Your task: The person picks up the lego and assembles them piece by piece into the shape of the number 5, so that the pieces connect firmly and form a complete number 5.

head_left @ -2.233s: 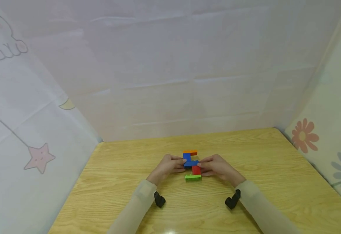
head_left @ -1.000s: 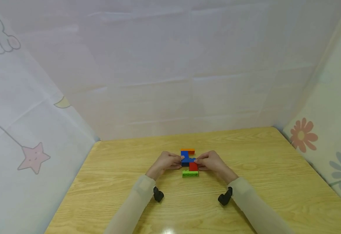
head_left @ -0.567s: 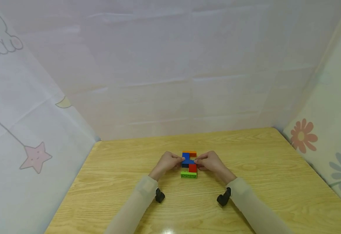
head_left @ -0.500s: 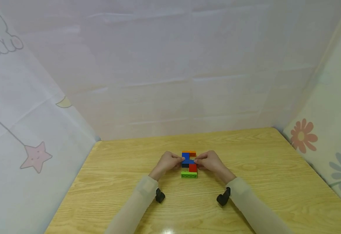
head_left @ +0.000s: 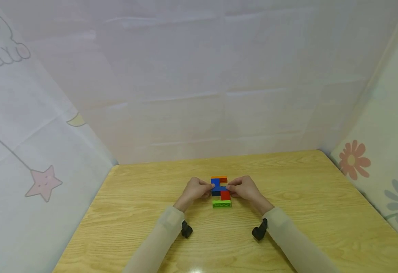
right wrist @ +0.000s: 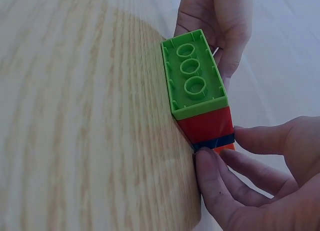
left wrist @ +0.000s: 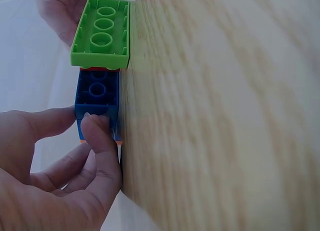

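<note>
Building bricks joined in an S-like shape stand on edge on the wooden table (head_left: pixel 144 212). Blue bricks (head_left: pixel 215 183) form the middle, a red brick (head_left: pixel 225 195) the near right part. A green brick (right wrist: pixel 192 73) caps the near end, its hollow underside with round tubes facing the wrist cameras. An orange brick (head_left: pixel 219 178) lies at the far end. My left hand (head_left: pixel 194 190) pinches the blue bricks from the left, thumb and fingers bent around them. From the right, my right hand (head_left: pixel 247 189) pinches the blue brick's end beside the red brick, hiding part of it.
A pale cloth backdrop (head_left: pixel 199 94) rises behind the table and along both sides. Dark wrist cameras (head_left: pixel 186 229) hang at both cuffs, above the tabletop.
The joined bricks have shifted slightly left and straightened, and the dark underside of the blue bricks now shows more. My right hand has moved a little left with them. Both hands keep their grip.
</note>
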{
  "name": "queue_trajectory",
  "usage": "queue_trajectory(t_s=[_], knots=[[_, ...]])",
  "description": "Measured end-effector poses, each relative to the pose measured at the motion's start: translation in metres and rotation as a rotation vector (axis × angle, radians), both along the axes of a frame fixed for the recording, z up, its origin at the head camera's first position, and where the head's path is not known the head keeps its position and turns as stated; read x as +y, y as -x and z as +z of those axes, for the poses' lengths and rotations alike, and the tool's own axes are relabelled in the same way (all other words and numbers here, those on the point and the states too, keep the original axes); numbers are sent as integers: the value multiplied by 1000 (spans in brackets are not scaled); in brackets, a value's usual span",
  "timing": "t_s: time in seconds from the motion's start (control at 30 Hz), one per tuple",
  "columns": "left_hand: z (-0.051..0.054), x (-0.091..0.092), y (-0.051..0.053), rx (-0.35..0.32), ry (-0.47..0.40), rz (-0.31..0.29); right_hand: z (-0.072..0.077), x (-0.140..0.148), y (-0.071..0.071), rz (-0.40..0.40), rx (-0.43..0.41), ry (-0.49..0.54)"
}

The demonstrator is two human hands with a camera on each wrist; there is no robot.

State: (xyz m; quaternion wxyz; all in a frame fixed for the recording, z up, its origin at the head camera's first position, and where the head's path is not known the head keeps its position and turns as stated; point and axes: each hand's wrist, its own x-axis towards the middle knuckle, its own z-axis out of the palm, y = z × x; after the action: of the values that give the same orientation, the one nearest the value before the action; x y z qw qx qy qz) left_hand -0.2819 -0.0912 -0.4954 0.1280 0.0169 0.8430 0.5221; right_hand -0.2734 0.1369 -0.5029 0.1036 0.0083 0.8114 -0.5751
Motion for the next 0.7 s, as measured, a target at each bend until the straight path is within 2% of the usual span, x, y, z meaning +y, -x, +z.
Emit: queue_trajectory(t_s=[0.2,0.4,0.57,0.7], knots=[[0,-1,1,-15,-1,20,-1,-3,2,-20,-8,11],[2,-5,2,-2,5,37,2,-9,5,-33,9,10],[0,-16,-1,12,-4,-3,2,-2,3,-5,26,-16],[4,-33,-1,61,-15,-24,5,12,3,-15,79,-100]])
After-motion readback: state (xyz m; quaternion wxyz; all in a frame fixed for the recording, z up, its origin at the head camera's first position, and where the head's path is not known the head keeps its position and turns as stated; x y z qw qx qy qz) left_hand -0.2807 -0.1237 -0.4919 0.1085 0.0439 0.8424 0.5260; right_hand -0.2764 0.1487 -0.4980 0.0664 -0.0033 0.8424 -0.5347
